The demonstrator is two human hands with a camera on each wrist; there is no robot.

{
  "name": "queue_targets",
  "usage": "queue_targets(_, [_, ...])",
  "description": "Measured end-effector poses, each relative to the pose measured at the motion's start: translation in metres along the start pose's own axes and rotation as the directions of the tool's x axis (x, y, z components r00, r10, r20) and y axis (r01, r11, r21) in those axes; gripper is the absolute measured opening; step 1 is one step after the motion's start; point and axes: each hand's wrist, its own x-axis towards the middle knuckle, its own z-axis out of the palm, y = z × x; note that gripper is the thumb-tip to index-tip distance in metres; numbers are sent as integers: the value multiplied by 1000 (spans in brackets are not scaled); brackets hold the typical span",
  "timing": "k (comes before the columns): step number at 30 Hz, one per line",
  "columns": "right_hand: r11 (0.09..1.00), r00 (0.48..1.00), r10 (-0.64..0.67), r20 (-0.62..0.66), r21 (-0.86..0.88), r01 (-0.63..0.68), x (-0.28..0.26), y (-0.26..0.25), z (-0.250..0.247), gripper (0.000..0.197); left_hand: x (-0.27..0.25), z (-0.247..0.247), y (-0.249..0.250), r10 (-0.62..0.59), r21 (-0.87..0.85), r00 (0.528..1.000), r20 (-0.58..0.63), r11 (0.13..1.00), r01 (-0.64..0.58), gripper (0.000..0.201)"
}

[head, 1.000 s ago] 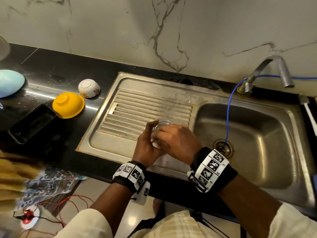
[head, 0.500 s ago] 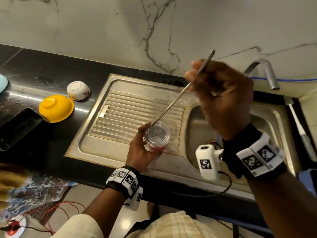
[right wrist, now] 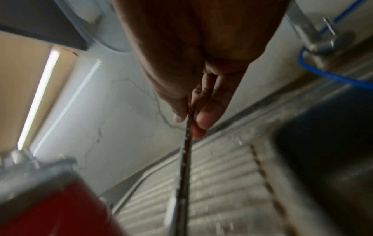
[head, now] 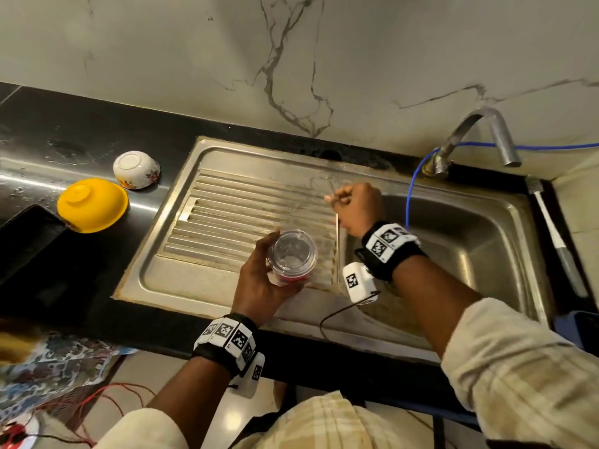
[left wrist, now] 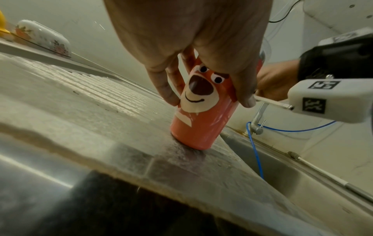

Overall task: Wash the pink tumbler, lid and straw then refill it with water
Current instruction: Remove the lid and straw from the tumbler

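Now the left hand (head: 259,286) grips the pink tumbler (left wrist: 201,115) from the side, its fingers (left wrist: 167,89) and thumb curled round the upper wall. The tumbler stands upright with its base on the ribbed steel drainboard (head: 246,209) of the sink (head: 453,264). In the left wrist view a cartoon bear face shows on the wall between the thumb and the fingers. A clear lid (head: 293,252) sits on top of the tumbler, just beyond the fingertips; looking down through it, the inside appears pale with a pink rim below, and I cannot tell whether any water is in it.

To the right of that grip, well clear of the tumbler, the right hand (head: 356,207) pinches the thin metal straw (head: 337,247) between thumb and 2 fingers (right wrist: 203,119). The straw hangs down from the pinch, its lower end near the drainboard edge beside the basin. Small droplets cling along it in the right wrist view, which is blurred.

Beyond the right fingers a curved tap (head: 486,131) rises at the back of the sink, with a blue hose (head: 410,192) running from its base down into the basin. Right of the basin a long white-handled brush (head: 551,222) lies along the edge.

Left of the left fingers, on the black counter (head: 48,131), 2 bowls rest upside down: a yellow bowl (head: 92,205) and, just beside it, a white floral bowl (head: 136,170). A black tray (head: 26,241) sits farther left, its contents not visible.
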Motion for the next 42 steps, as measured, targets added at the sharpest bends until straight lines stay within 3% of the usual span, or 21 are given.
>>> queue_targets(4, [992,992,101,71,-79,-95,-9,21,37,26,1,0,-3,7,12,1000,-9,1000,-7,100])
queue_targets(7, [984,986,158,53,-88,-153,-14,36,52,28,1,-2,-4,19,39,1000,-20,999,-18,103])
queue_targets(13, [956,956,292,30,12,-293,-12,50,61,26,-2,-2,-3,12,63,1000,-26,998,-10,103])
queue_targets(20, [915,935,351,46,197,-353,-19,54,64,28,0,0,1,-31,63,999,-32,997,33,103])
queue_targets(25, [961,983,184,5,210,-181,-39,29,36,46,0,-1,3,-97,75,995,-33,992,99,107])
queue_targets(28, [959,999,19,48,282,-32,-62,6,17,47,-2,1,-2,-160,12,987,-24,987,160,95])
queue_targets(30, [959,973,-181,140,244,144,-80,-13,9,36,1,1,-7,-160,44,987,-16,986,160,82])
queue_targets(32, [949,901,-315,299,71,308,-99,-34,3,57,4,2,-9,-151,86,989,2,985,150,73])
queue_targets(34, [884,830,-323,455,-168,436,-112,-49,1,83,9,3,-12,-146,127,989,12,982,143,56])
queue_targets(36, [800,812,-289,507,-338,496,-116,-59,1,93,12,3,-13,-153,137,988,30,980,147,50])
queue_targets(39, [729,812,-288,507,-433,530,-112,-64,4,88,15,1,-12,-153,148,987,57,978,143,55])
queue_targets(42, [686,786,-291,546,-453,569,-111,-65,9,82,14,-1,-12,-147,163,987,64,977,135,47])
